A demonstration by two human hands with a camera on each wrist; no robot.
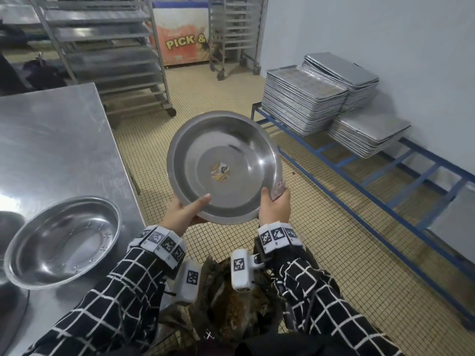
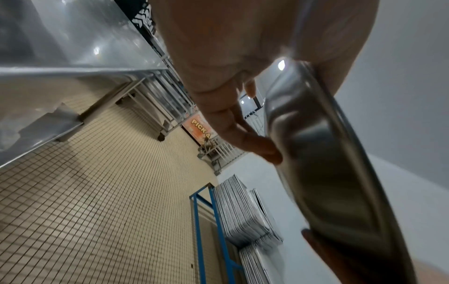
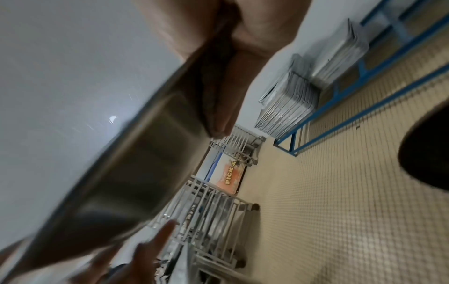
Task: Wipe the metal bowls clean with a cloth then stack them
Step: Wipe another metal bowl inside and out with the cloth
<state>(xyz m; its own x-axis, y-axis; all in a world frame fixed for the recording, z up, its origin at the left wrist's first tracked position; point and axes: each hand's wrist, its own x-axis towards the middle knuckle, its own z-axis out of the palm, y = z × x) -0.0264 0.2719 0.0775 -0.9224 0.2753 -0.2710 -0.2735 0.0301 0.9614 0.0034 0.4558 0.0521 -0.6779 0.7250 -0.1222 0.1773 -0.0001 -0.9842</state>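
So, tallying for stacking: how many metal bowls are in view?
2 clearly: one held up in both hands, one on the steel table. A curved edge at far left may be another.

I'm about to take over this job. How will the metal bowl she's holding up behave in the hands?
The held bowl looks thin and shallow, so probably light and stiff. Its polished surface is likely slippery, which fits the left hand and right hand both gripping the rim. The bowl on the table sits flat, so tipping seems unlikely.
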